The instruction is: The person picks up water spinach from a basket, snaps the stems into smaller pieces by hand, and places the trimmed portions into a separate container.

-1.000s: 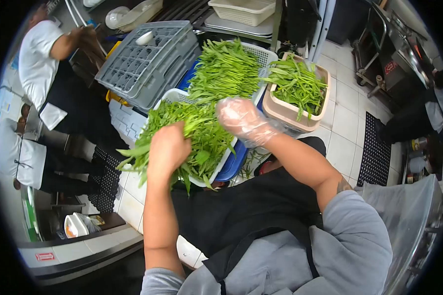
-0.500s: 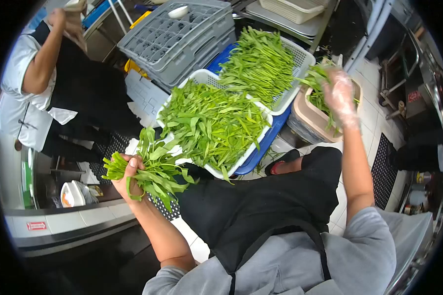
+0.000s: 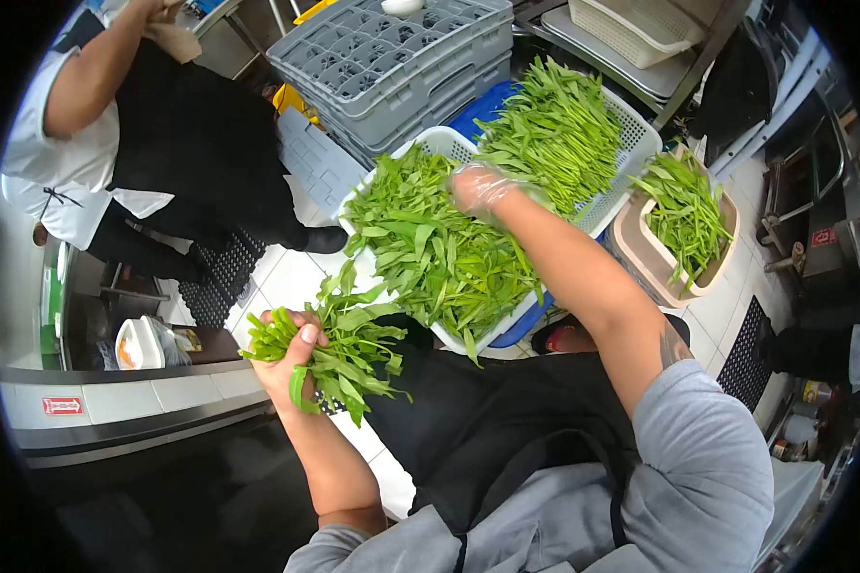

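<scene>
My left hand (image 3: 291,361) is wrapped round a bunch of leafy green stems (image 3: 354,358), the cut ends pointing left and the leaves hanging right. My right hand (image 3: 483,188), in a clear plastic glove, is over the upper part of the loose greens (image 3: 430,248) in the near white basket (image 3: 358,205); its fingertips are hidden, so their grip does not show. Behind it, a second white basket (image 3: 640,134) holds greens (image 3: 554,129) laid in rows. At the right, a beige bin (image 3: 631,229) contains more greens (image 3: 683,215).
Stacked grey dish racks (image 3: 392,67) stand behind the baskets, with a small white bowl (image 3: 402,7) on top. A person in a black apron (image 3: 191,134) stands at the left. A metal shelf at the top right bears a cream basket (image 3: 640,29).
My right hand has moved left from the beige bin to the near basket's greens. My left hand still holds its bunch. The view has shifted, so the baskets appear farther right.
</scene>
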### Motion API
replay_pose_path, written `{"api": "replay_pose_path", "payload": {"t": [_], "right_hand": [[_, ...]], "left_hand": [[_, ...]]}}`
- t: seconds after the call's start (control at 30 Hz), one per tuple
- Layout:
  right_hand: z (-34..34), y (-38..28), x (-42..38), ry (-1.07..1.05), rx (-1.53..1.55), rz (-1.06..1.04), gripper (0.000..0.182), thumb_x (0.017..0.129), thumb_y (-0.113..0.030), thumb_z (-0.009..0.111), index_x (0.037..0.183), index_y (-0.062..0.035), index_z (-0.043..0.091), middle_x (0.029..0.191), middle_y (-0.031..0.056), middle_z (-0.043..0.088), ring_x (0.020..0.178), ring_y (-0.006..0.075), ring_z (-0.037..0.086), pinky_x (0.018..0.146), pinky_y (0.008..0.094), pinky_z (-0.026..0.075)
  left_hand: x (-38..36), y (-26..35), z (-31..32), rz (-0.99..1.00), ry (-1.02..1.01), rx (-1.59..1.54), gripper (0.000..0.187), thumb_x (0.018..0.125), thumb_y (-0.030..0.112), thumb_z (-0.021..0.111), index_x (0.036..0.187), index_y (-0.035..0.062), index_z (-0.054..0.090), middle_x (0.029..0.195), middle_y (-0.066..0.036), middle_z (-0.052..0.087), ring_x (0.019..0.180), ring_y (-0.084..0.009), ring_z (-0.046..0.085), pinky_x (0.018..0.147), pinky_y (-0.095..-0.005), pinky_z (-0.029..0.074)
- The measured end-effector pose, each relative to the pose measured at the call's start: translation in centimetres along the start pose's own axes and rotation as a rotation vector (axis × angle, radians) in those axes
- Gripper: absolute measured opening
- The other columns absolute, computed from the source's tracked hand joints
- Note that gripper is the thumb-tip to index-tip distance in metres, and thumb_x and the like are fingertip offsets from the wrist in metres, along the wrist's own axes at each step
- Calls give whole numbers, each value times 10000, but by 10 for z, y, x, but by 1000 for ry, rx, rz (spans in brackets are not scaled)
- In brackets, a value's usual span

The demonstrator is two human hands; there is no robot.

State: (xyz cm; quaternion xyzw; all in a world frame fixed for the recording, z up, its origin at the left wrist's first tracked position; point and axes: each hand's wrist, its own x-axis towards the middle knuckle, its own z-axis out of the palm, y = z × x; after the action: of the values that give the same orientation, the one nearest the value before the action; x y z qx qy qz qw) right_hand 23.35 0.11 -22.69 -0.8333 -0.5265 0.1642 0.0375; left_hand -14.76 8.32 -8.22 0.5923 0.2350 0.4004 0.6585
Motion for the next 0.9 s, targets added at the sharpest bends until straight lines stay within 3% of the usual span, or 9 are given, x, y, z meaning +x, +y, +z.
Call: {"api": "replay_pose_path", "payload": {"t": [0.17, 0.4, 0.57, 0.6, 0.67, 0.7, 0.8, 0.83, 0.9], "right_hand": [[-51, -3, -30, 165, 30, -134, 209, 869, -145, 616, 1003, -47, 743, 1071, 207, 735, 1023, 377, 707, 919, 461, 559], [-114, -3, -108, 535, 165, -320, 234, 850, -17, 634, 1072, -46, 701, 1018, 198, 708, 998, 402, 672, 892, 470, 537], [-114, 6, -152, 601, 155, -306, 258, 845, 30, 620, 1082, -47, 689, 997, 190, 703, 962, 402, 671, 867, 469, 541], [-112, 5, -160, 632, 181, -308, 252, 850, 24, 625, 1083, -48, 688, 993, 190, 702, 961, 402, 671, 862, 471, 541], [-109, 2, -173, 694, 236, -316, 240, 858, 14, 635, 1084, -50, 685, 986, 190, 702, 958, 401, 671, 852, 474, 540], [-100, 5, -174, 735, 248, -324, 226, 863, 5, 654, 1081, -49, 682, 981, 185, 703, 954, 399, 672, 843, 474, 541], [-101, -4, -194, 767, 378, -306, 242, 820, 18, 609, 1037, -54, 688, 957, 175, 697, 968, 391, 670, 863, 476, 540], [-98, 1, -198, 700, 375, -256, 238, 816, 1, 630, 1037, -56, 699, 996, 158, 707, 1034, 381, 663, 913, 486, 527], [-96, 5, -205, 741, 205, -297, 255, 813, -29, 647, 1059, -63, 705, 1009, 149, 711, 1052, 375, 664, 927, 491, 520]], "left_hand": [[6, 6, 3, -17, 64, 51, 222, 846, -2, 765, 994, -3, 599, 812, -93, 619, 673, -190, 599, 641, -309, 485], [32, 45, 73, 81, -246, 166, 263, 886, -4, 762, 1138, -36, 695, 954, -55, 757, 770, -83, 639, 732, -229, 500], [55, 63, 131, 586, -462, 899, 226, 867, 99, 764, 1058, -8, 711, 891, -176, 751, 774, -295, 732, 724, -368, 551], [63, 56, 144, 464, -505, 989, 241, 850, 163, 759, 1031, 14, 702, 884, -231, 710, 838, -409, 702, 748, -443, 543], [83, 29, 162, 309, -620, 1046, 254, 869, 202, 744, 1010, -3, 693, 918, -266, 701, 891, -462, 675, 788, -491, 527], [92, 13, 168, 271, -655, 1106, 256, 875, 203, 736, 1030, 0, 710, 909, -239, 726, 852, -397, 709, 799, -455, 534], [112, -28, 167, 62, -889, 902, 281, 852, 223, 750, 1048, 22, 736, 941, -224, 741, 894, -398, 711, 834, -456, 543], [112, -35, 167, 37, -892, 817, 284, 843, 231, 761, 1061, 48, 753, 934, -205, 749, 872, -348, 718, 822, -430, 544], [107, -34, 170, 30, -887, 871, 285, 842, 226, 758, 1063, 46, 750, 938, -214, 745, 876, -368, 714, 827, -438, 544]]}}
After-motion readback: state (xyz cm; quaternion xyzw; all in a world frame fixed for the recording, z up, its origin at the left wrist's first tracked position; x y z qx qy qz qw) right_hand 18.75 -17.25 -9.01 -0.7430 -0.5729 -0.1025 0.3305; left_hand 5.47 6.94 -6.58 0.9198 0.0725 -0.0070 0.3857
